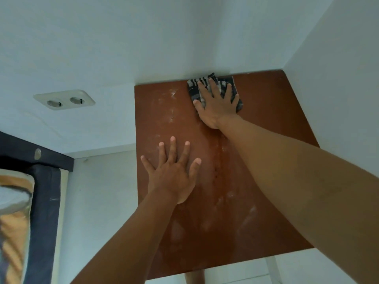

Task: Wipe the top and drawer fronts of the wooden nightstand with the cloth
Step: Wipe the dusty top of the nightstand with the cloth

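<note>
The brown wooden nightstand top (266, 124) fills the middle of the head view, with pale dusty smears and a darker damp streak down its centre. A dark checked cloth (196, 87) lies at the far edge, against the wall. My right hand (217, 103) presses flat on the cloth with its fingers spread. My left hand (174, 171) rests flat on the bare top nearer to me, fingers straight and spread. The drawer fronts are hidden below the top.
White walls meet in a corner behind and to the right of the nightstand. A double wall socket (64, 99) sits on the wall at left. A dark bed frame with a mattress (30, 201) stands at the lower left. White floor (98, 201) lies between them.
</note>
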